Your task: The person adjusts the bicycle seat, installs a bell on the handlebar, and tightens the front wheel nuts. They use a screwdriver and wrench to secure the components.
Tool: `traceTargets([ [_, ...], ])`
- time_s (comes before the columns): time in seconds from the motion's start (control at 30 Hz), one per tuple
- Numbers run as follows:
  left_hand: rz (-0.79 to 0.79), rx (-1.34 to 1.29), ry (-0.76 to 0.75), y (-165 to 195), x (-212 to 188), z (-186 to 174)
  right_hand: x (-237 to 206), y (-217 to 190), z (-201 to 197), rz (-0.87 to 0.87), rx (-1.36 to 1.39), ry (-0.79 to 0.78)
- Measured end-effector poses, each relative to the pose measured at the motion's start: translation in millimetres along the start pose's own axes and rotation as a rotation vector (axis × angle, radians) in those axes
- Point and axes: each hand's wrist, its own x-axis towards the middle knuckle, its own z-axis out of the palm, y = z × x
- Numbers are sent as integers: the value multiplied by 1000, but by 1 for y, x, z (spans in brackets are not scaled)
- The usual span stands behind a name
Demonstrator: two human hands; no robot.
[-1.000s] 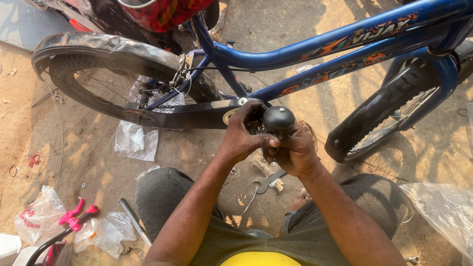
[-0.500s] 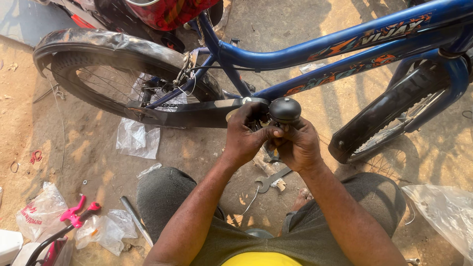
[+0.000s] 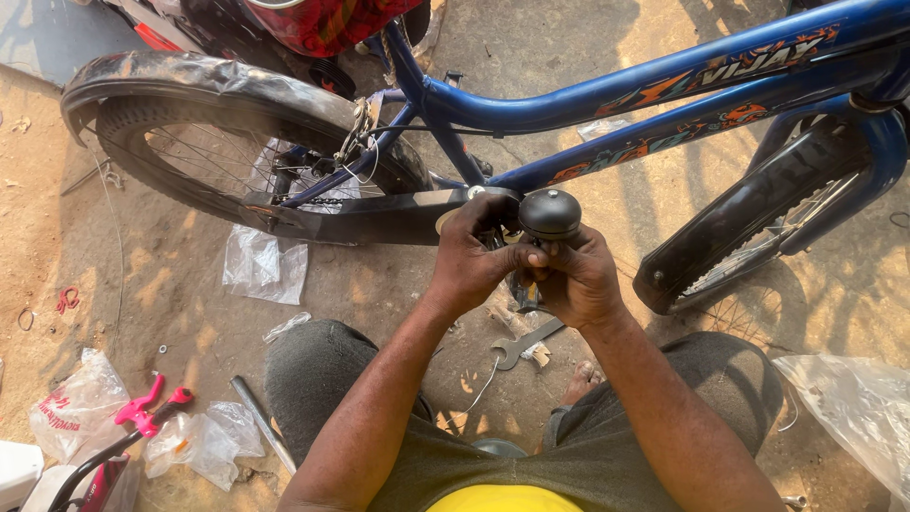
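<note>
A blue bicycle (image 3: 607, 100) stands on sandy ground in front of me, rear wheel (image 3: 218, 152) at left, front wheel (image 3: 758, 228) at right. Both my hands meet at the crank area just below the frame. My right hand (image 3: 578, 280) grips a round black bicycle bell (image 3: 550, 213) from below. My left hand (image 3: 469, 261) has its fingers curled on a small part right beside the bell, next to the black chain guard (image 3: 370, 216). What the left fingers pinch is hidden.
A metal spanner (image 3: 526, 343) lies on the ground under my hands. Clear plastic bags (image 3: 263, 265) lie at left and lower left, another bag (image 3: 858, 403) at right. A metal rod (image 3: 261, 422) and a pink-handled part (image 3: 142, 410) lie near my left knee.
Both hands with the bell have shifted slightly right and up in view. The grip looks unchanged.
</note>
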Motion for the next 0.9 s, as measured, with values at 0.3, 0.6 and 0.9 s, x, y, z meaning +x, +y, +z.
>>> traceTargets([
  [0.3,-108,-77,-78,-8,6,-5,-3,3,-1,-35,-55,1],
  [0.6,-105,-140,-46,-12,5,1,-2,2,1,-61,-43,60],
  [0.9,-35,74,-9,-6,5,1,6,1,5,-248,-419,217],
])
